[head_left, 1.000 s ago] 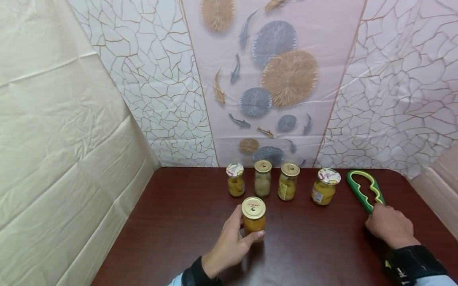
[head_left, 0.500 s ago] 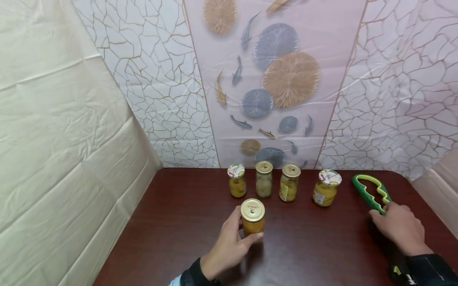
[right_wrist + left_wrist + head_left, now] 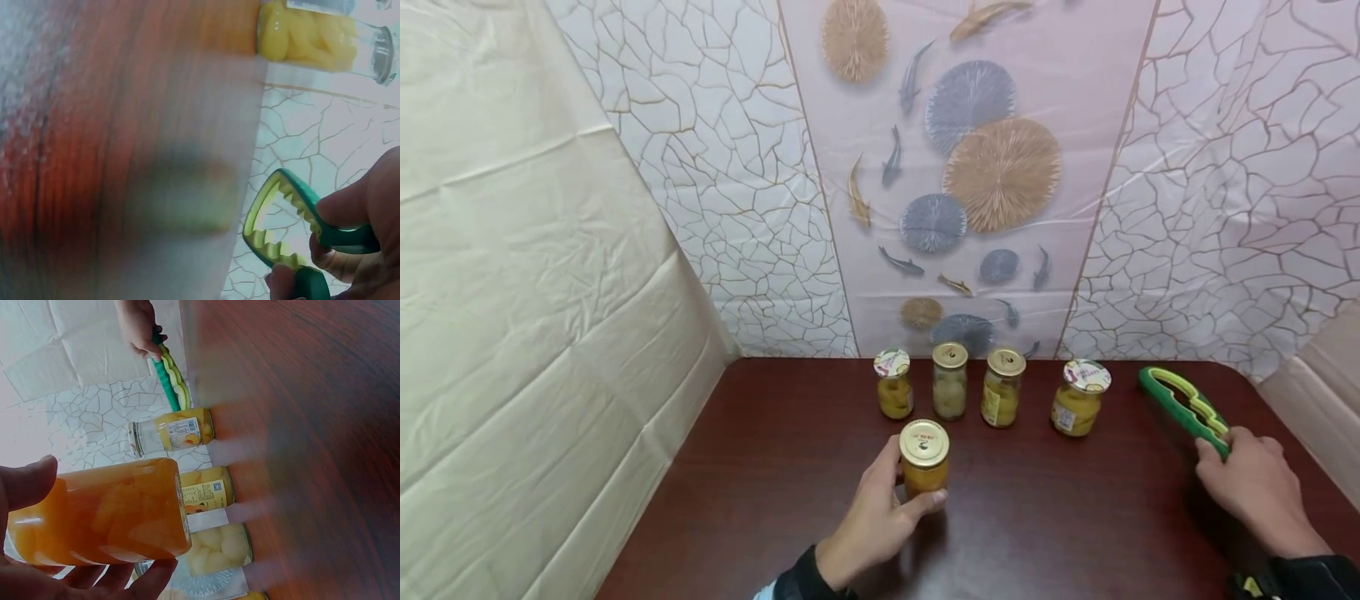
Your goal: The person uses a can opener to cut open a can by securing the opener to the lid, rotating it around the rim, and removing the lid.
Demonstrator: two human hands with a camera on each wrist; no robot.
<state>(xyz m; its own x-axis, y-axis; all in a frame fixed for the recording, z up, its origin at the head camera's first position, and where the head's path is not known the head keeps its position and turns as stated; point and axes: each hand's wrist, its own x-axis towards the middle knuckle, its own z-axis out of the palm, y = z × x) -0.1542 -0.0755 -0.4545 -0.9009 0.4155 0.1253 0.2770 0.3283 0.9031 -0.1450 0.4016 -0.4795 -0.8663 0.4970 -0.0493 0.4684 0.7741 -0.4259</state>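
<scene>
My left hand (image 3: 868,521) grips a glass jar (image 3: 925,462) of orange contents with a gold lid, thumb on one side and fingers round the other. The jar stays upright with its lid on; whether its base touches the table I cannot tell. At the right, my right hand (image 3: 1258,487) holds the handle end of a green jar opener (image 3: 303,197) with a toothed light-green inner edge. The opener's loop points away from me, tilted and raised off the table, and nothing sits inside it. Its reflection shows blurred on the tabletop in the right wrist view.
Along the back of the dark wooden table (image 3: 760,467) stand a small jar of yellow fruit (image 3: 895,396), a jar of pale round fruit (image 3: 950,392), a gold-lidded yellow jar (image 3: 1002,396) and a wider yellow jar (image 3: 1077,407). A patterned curtain (image 3: 767,275) hangs behind.
My right hand has moved right and slightly nearer with the jar opener, which has tilted so its loop looks narrower. The left hand and its jar have barely shifted.
</scene>
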